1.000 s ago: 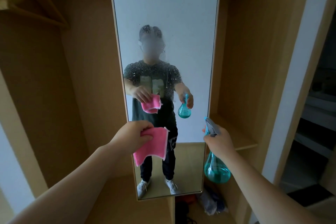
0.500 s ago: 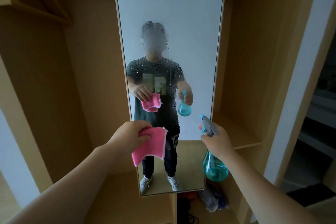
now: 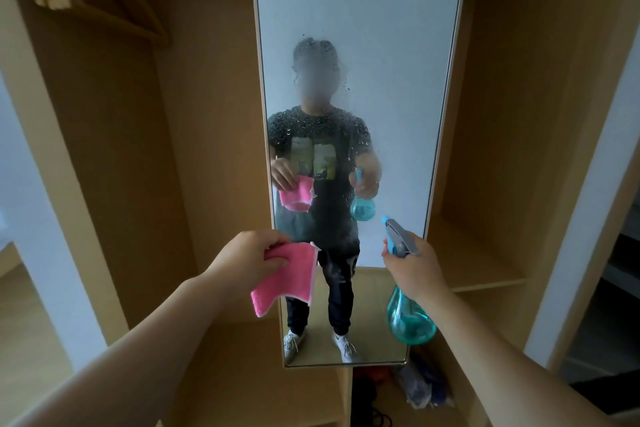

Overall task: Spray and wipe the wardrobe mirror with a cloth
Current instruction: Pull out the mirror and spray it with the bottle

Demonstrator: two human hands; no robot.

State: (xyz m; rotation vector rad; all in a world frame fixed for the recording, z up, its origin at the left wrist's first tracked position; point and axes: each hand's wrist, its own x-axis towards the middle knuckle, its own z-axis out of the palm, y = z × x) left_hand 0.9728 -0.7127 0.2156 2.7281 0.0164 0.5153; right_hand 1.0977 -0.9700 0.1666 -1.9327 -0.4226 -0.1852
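Through the head camera, a square pink microfibre cloth [image 3: 289, 279] is seen pinched at its upper edge between the curled fingers and thumb of the left hand [image 3: 247, 262]. It hangs before the lower part of a tall, narrow wardrobe mirror [image 3: 356, 45].

The right hand [image 3: 414, 267] is wrapped round the neck of a translucent teal plastic spray bottle [image 3: 410, 319]. The bottle is held nearly upright, bulb down, with its nozzle aimed up and left at the glass.

Droplets are beaded across the mirror's middle. It is flanked by pale wooden wardrobe panels [image 3: 485, 114], with a wooden coat hanger [image 3: 104, 0] at upper left.

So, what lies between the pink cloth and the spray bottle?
In the head view, only the lower mirror shows between pink cloth and spray bottle; nothing else.
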